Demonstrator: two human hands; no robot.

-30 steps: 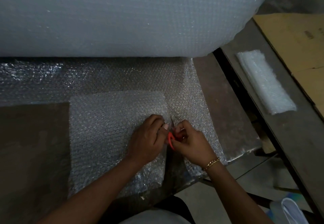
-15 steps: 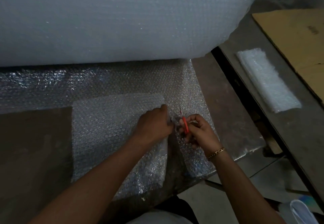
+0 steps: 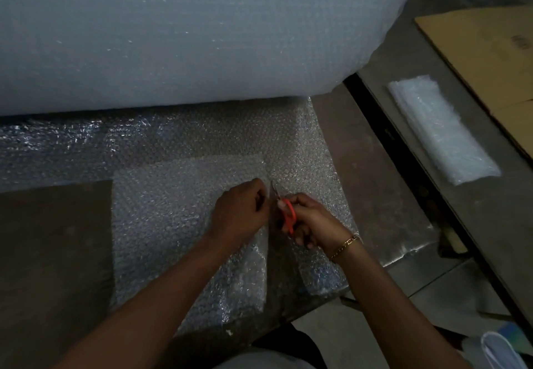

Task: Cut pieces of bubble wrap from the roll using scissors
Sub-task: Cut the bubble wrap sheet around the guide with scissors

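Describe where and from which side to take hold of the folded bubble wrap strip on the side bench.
Grip the folded bubble wrap strip across its narrow width near mid-length, from above: it lies flat on the bench, both long edges free, so the middle should balance.

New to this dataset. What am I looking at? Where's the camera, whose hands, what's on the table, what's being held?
No robot here: a person works with bare hands, and the one camera sits on their head, looking forward and down. A big roll of bubble wrap lies across the back of the table, with a sheet pulled out toward the person. The left hand grips the sheet just left of the cut. The right hand holds orange-handled scissors, blades pointing toward the roll. On a bench to the right lie a folded pad of bubble wrap and flat cardboard.
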